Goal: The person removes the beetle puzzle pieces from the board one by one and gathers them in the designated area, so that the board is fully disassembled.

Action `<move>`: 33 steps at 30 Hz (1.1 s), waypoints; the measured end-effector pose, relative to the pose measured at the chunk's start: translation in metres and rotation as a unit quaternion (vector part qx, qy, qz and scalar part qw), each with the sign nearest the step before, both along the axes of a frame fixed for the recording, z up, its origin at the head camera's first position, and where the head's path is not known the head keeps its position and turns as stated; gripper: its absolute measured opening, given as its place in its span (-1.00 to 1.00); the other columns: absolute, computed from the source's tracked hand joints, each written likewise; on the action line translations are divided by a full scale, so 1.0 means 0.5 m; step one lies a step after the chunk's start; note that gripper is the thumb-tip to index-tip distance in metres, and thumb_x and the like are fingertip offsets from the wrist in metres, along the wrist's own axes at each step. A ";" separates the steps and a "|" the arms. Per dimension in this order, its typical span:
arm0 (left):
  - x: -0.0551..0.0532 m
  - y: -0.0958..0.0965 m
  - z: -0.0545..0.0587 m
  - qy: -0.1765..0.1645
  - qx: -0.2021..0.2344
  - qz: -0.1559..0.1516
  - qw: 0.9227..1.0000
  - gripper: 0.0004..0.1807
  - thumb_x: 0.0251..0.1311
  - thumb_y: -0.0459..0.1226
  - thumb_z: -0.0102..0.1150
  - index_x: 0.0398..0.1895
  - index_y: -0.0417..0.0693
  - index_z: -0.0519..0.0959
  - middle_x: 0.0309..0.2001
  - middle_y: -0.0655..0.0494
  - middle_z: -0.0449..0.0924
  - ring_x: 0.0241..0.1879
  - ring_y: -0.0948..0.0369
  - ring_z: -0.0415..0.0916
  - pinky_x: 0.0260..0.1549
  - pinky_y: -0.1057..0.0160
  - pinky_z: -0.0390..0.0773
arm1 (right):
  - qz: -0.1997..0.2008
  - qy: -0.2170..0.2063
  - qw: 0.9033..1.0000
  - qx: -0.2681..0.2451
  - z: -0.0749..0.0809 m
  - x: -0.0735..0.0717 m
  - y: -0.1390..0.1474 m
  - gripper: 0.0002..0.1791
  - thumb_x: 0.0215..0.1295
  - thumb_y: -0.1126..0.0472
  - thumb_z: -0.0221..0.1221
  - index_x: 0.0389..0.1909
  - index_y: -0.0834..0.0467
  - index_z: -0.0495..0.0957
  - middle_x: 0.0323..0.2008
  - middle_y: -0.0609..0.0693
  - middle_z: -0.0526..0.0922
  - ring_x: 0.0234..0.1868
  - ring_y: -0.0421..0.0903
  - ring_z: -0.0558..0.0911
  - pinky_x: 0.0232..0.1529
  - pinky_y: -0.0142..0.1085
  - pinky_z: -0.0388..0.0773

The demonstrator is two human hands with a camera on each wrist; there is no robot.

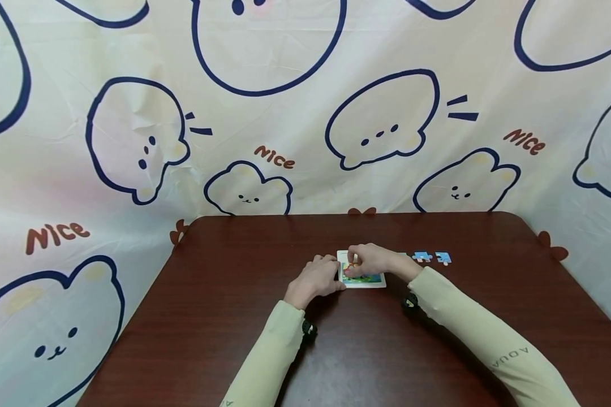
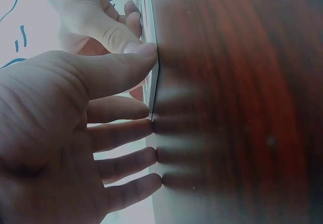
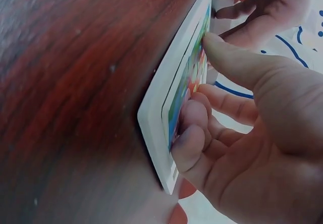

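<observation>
A small picture puzzle in a white-framed tray (image 1: 362,284) lies flat on the table, part of its colourful picture covered by my hands. At its left side my left hand (image 1: 315,277) steadies the tray; in the left wrist view the thumb touches the edge and the other fingers extend, fairly straight, to the tabletop. Over the picture, my right hand (image 1: 371,260) bends its fingers down. The right wrist view shows its thumb (image 3: 222,50) and curled fingers (image 3: 189,146) against the picture surface (image 3: 176,103). Whether a loose piece is between them is hidden.
Two loose blue puzzle pieces, one (image 1: 422,257) nearer the right wrist and one (image 1: 443,258) farther right, lie on the dark wooden table (image 1: 234,316). A bit of green shows behind the right wrist. A patterned cloth (image 1: 305,124) hangs behind the table.
</observation>
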State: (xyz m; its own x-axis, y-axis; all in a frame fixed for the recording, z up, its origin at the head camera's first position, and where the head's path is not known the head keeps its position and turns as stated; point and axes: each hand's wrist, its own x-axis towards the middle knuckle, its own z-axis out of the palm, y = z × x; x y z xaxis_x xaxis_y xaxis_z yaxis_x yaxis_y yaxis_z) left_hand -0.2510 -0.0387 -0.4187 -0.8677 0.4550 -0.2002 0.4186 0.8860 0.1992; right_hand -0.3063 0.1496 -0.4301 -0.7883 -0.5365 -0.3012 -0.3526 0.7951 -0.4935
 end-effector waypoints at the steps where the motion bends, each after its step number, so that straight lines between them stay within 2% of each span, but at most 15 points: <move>1: 0.000 0.000 0.001 0.000 -0.001 -0.001 1.000 -0.49 0.27 0.03 0.22 0.20 0.01 0.55 0.37 0.05 0.36 0.30 -0.02 0.29 0.23 -0.01 0.38 | -0.003 0.001 1.000 0.002 0.000 0.000 -0.002 -0.64 0.28 -0.09 0.27 -0.14 0.07 0.46 -0.34 -0.02 0.62 -0.46 -0.14 0.51 -0.42 -0.30 0.42; 8: 0.002 -0.002 -0.003 -0.001 -0.002 -0.003 1.000 -0.59 0.24 0.04 0.25 0.04 0.03 0.61 0.35 0.04 0.38 0.25 -0.01 0.32 0.18 0.01 0.41 | -0.011 0.004 1.000 -0.001 -0.002 0.005 -0.011 -0.67 0.25 -0.02 0.31 -0.18 0.09 0.46 -0.30 0.00 0.60 -0.39 -0.12 0.52 -0.37 -0.30 0.44; 12: 0.004 -0.004 -0.005 0.003 -0.001 -0.001 1.000 -0.58 0.23 0.05 0.26 0.05 0.03 0.59 0.34 0.04 0.39 0.26 -0.01 0.32 0.18 0.01 0.41 | -0.009 -0.005 1.000 -0.011 -0.007 0.005 -0.011 -0.68 0.27 0.00 0.30 -0.18 0.09 0.43 -0.31 -0.01 0.59 -0.40 -0.12 0.52 -0.38 -0.30 0.44; 18: 0.004 -0.005 -0.007 0.003 -0.001 0.001 1.000 -0.55 0.24 0.05 0.25 0.09 0.02 0.58 0.34 0.04 0.39 0.26 -0.01 0.32 0.20 0.00 0.41 | -0.011 0.004 1.000 -0.011 -0.010 0.005 -0.012 -0.66 0.26 0.00 0.31 -0.18 0.06 0.39 -0.32 -0.01 0.57 -0.40 -0.12 0.51 -0.37 -0.29 0.42; 27: 0.002 -0.001 -0.005 0.004 0.002 0.001 1.000 -0.63 0.22 0.04 0.27 -0.05 0.03 0.62 0.33 0.04 0.40 0.26 -0.02 0.32 0.19 -0.01 0.41 | -0.009 -0.007 0.999 -0.034 -0.010 0.005 -0.008 -0.67 0.28 0.05 0.30 -0.19 0.08 0.34 -0.51 -0.01 0.47 -0.59 -0.14 0.37 -0.50 -0.31 0.30; 33: 0.002 0.001 -0.004 0.009 -0.001 -0.001 1.000 -0.65 0.22 0.04 0.27 -0.10 0.03 0.63 0.32 0.03 0.41 0.24 -0.02 0.34 0.18 -0.02 0.42 | -0.006 0.005 0.999 -0.037 -0.009 0.006 -0.005 -0.72 0.31 0.13 0.27 -0.19 0.08 0.33 -0.53 -0.03 0.44 -0.59 -0.16 0.36 -0.51 -0.32 0.29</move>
